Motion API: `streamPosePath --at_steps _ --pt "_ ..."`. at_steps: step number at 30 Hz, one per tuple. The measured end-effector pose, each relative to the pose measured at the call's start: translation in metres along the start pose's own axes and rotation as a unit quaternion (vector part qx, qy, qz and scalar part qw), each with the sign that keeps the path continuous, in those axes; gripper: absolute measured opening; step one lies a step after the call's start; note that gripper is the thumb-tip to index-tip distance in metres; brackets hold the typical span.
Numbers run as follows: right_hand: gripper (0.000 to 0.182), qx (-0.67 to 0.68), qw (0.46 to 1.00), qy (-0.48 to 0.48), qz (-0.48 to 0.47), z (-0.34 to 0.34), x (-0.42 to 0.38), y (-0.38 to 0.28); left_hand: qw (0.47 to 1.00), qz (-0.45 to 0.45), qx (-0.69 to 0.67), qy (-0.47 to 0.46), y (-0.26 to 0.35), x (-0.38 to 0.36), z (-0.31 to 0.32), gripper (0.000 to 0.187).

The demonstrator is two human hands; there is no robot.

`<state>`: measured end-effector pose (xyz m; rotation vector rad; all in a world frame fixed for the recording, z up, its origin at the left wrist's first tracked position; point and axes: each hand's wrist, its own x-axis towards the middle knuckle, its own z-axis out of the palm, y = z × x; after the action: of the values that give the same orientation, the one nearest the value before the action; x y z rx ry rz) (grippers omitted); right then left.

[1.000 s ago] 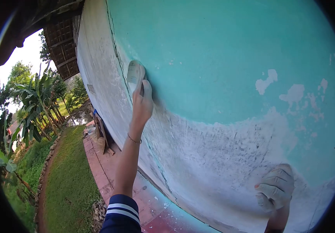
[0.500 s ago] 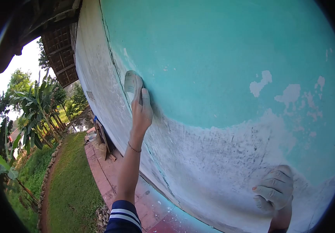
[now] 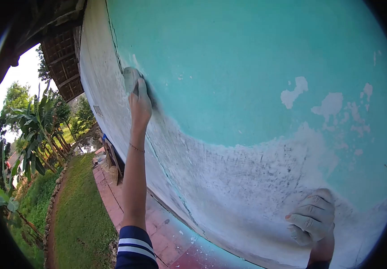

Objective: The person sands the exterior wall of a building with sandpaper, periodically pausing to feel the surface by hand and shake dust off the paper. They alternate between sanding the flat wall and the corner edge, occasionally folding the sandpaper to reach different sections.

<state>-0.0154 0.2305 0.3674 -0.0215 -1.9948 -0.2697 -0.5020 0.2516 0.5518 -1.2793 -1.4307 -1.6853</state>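
My left hand (image 3: 140,106), with a thin band at its wrist, reaches up the wall. It is closed around a dusty grey rounded pad (image 3: 131,79), which is pressed to the wall beside a long crack. Lower right, my right hand (image 3: 312,216) is coated with pale dust and rests against the wall with its fingers curled in. What lies under those fingers, if anything, is hidden. The wall (image 3: 229,67) has turquoise paint above; a broad whitish, scuffed area (image 3: 247,179) with dark scratches spreads between the hands.
Pale bare patches (image 3: 330,104) mark the paint at right. Below the wall runs a reddish tiled walkway (image 3: 166,240) speckled with white bits. Boards (image 3: 113,163) lean against the wall farther along. Grass (image 3: 79,206) and banana plants (image 3: 39,130) lie to the left, under a tiled roof edge (image 3: 63,67).
My left hand has moved up and to the left along the wall with the pad. My right hand stays at nearly the same spot. The view has shifted slightly.
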Motion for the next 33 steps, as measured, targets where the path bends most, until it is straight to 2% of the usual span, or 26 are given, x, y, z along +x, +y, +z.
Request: streamPosePath --at_steps 1,2,4,7,9,11,12,14,16,19,21,22,24,27,28,30,31,33 --pt "0.010 0.002 1.000 -0.003 -0.002 0.001 0.000 0.000 1.000 -0.020 0.001 -0.002 -0.003 0.014 -0.006 0.055" --pt "0.010 -0.001 1.000 -0.006 0.000 0.001 -0.001 -0.001 1.000 0.008 -0.011 0.013 -0.028 0.066 -0.008 0.056" --pt "0.011 -0.006 1.000 -0.014 0.004 0.000 -0.003 -0.001 0.995 -0.094 -0.032 0.028 -0.042 0.130 -0.018 0.057" --pt "0.012 -0.006 1.000 -0.020 0.009 -0.001 -0.002 -0.002 0.998 -0.045 -0.012 0.032 -0.061 0.086 -0.012 0.059" --pt "0.013 0.005 1.000 -0.027 0.010 -0.003 -0.003 -0.002 0.998 -0.041 -0.048 -0.017 -0.052 -0.005 -0.013 0.056" --pt "0.014 0.007 1.000 -0.024 0.016 -0.002 -0.004 -0.003 0.998 0.055 -0.015 -0.019 -0.026 -0.051 -0.005 0.056" --pt "0.015 0.007 0.999 -0.025 0.018 -0.003 -0.004 -0.004 0.994 0.111 0.015 0.002 -0.028 -0.049 -0.002 0.057" --pt "0.016 0.003 0.999 -0.036 0.014 -0.005 -0.002 -0.002 1.000 -0.007 -0.018 0.000 -0.021 0.017 -0.005 0.058" --pt "0.017 -0.001 0.999 -0.040 0.012 -0.005 -0.003 -0.003 0.999 -0.046 -0.013 -0.001 -0.032 0.104 -0.015 0.058" --pt "0.017 0.012 0.999 -0.041 0.013 -0.008 -0.006 -0.002 0.999 0.004 -0.009 0.042 -0.039 0.108 -0.010 0.056" --pt "0.017 0.023 0.999 -0.043 0.021 -0.008 -0.005 -0.003 0.998 0.015 -0.060 0.007 -0.027 0.026 -0.011 0.055" --pt "0.017 0.026 0.999 -0.041 0.023 -0.009 -0.005 -0.003 0.991 -0.096 -0.075 -0.048 -0.018 -0.023 -0.017 0.054" --pt "0.017 0.029 0.999 -0.034 0.025 -0.009 -0.006 -0.004 0.999 0.022 -0.034 -0.027 -0.012 -0.094 -0.007 0.050" --pt "0.018 0.025 0.999 -0.034 0.013 -0.008 -0.004 -0.003 0.998 -0.017 -0.051 -0.032 -0.034 0.010 -0.010 0.054" --pt "0.018 0.021 0.999 -0.032 0.016 -0.008 -0.005 -0.002 0.998 0.011 -0.058 -0.038 -0.023 0.048 -0.013 0.054" --pt "0.017 0.028 0.999 -0.024 0.006 -0.008 -0.005 0.001 0.996 -0.066 -0.054 -0.003 -0.013 0.098 -0.013 0.053" --pt "0.017 0.036 0.999 -0.022 0.005 -0.008 -0.007 0.000 0.999 -0.025 -0.044 0.007 -0.018 0.087 -0.009 0.052" --pt "0.017 0.039 0.999 -0.022 0.004 -0.008 -0.007 -0.001 0.999 0.047 -0.014 0.022 -0.044 0.017 0.001 0.050"
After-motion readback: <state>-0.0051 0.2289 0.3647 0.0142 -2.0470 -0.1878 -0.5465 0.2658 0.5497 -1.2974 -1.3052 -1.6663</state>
